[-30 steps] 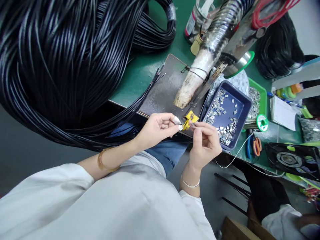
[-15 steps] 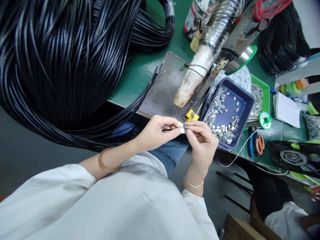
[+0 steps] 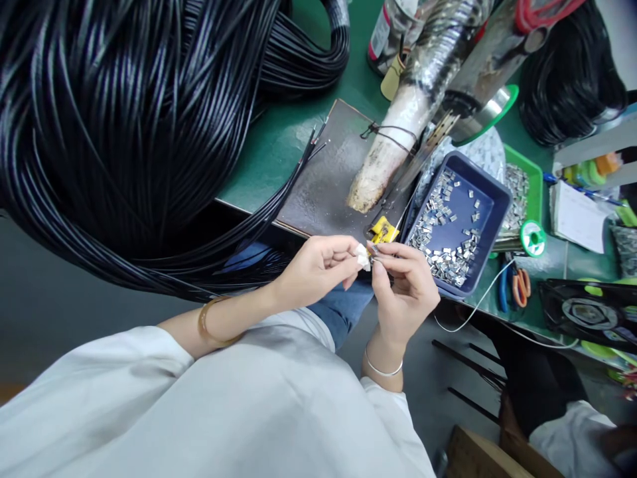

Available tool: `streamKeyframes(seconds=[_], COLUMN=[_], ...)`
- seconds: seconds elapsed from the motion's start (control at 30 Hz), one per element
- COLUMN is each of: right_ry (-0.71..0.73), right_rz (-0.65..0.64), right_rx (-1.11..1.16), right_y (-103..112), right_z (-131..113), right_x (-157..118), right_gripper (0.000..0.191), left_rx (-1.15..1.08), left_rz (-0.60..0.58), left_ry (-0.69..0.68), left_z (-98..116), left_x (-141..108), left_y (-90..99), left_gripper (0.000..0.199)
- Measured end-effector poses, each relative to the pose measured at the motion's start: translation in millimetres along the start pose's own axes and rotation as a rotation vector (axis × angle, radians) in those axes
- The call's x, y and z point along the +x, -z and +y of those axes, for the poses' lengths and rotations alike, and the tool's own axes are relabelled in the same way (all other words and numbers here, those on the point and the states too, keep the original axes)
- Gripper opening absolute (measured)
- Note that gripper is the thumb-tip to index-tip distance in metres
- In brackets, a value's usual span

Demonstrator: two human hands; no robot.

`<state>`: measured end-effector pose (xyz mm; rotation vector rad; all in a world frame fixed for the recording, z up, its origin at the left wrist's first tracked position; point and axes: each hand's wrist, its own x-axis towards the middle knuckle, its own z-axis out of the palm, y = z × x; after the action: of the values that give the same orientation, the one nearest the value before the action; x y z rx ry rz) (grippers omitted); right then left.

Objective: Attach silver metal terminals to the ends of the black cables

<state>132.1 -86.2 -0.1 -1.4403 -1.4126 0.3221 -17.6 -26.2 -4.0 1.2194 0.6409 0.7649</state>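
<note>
Head view. I see both hands at mid-frame, above the person's lap and just on the near side of the counter (image 3: 276, 162). Left hand (image 3: 318, 272): thumb and forefinger drawn together, with white wraps (image 3: 363, 257) at the tips. Right hand (image 3: 405, 282): thumb and forefinger at a narrow gap, facing the left tips and very near them. Detail there is too small for me; I cannot tell whether the fingers of either hand have hold of anything.

A yellow piece (image 3: 383, 230) sits just beyond the fingertips, at the near edge of the dark board (image 3: 323, 182); a thin pale wire (image 3: 397, 230) crosses it.

Edges: the board's near edge lies along the counter's front edge. To the right, the blue tray (image 3: 490, 229) has its near end just beside the right hand's knuckles, so I read little sideways room there; small metal clips (image 3: 450, 265) lie scattered inside it. Beyond the yellow piece, the white nozzle (image 3: 378, 162) of a hose and a soldering iron (image 3: 440, 136) slant down over the board and limit forward reach. Black cables (image 3: 269, 222) bound the left, bare ends over the board. I note open room between the left hand and the nozzle, and toward the body.
</note>
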Motion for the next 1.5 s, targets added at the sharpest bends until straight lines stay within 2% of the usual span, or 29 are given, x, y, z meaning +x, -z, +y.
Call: streamKeyframes(seconds=[0.1,0.23,0.3,0.43,0.53,0.63,0.73,0.83,0.9,1.0,1.17,1.3,1.5], right_ry=[0.047,0.096,0.15,0.199,0.177,0.179,0.187,0.118,0.09,0.166,0.297,0.319,0.312], right_rz=[0.121,0.194,0.16,0.009,-0.067,-0.064,0.057,0.266,0.333,0.268,0.164,0.119,0.138], right_rx=[-0.036,-0.021,-0.062,-0.154,-0.174,-0.181,-0.202,-0.134,-0.09,-0.103,-0.104,-0.149,-0.041], right_y=[-4.0,-3.7,-2.3,1.1,1.7,-1.7,-6.0,-5.4,-2.5,0.9,-1.8,-4.9,-11.7], right_z=[1.0,1.3,0.0,-2.8,-2.6,-0.5,2.6,5.2,6.0,4.9,0.9,-0.2,2.8], right_x=[-2.3,0.5,2.4,4.7,5.0,3.5,1.6,2.6,4.3,4.9,0.2,-0.8,-1.6], right_gripper=[0.012,0.023,0.027,0.032,0.025,0.017,0.014,0.011,0.01,0.015,0.025,0.02,0.022], left_rx=[-0.23,-0.181,-0.146,-0.081,-0.027,0.023,0.037,0.013,-0.017,-0.042,-0.051,-0.062,-0.101], left_rz=[0.013,0.067,0.087,0.082,0.088,0.106,0.146,0.226,0.275,0.31,0.299,0.286,0.242], left_ry=[0.135,0.148,0.134,0.081,0.05,0.024,0.007,0.012,0.013,0.009,0.035,0.026,0.005], left_z=[3.7,6.9,8.3,8.5,5.9,2.8,1.2,1.3,2.4,5.8,11.7,11.1,8.9], left_x=[2.1,5.9,6.8,5.8,3.6,2.4,2.9,4.7,6.2,8.3,10.5,10.9,10.8], left_y=[3.0,5.7,4.5,1.8,1.2,-0.3,-3.5,-5.9,-6.1,-4.6,-3.0,-2.5,-1.5], left_gripper=[0.019,0.015,0.014,0.011,0.011,0.01,0.008,0.007,0.005,0.005,0.005,0.006,0.006])
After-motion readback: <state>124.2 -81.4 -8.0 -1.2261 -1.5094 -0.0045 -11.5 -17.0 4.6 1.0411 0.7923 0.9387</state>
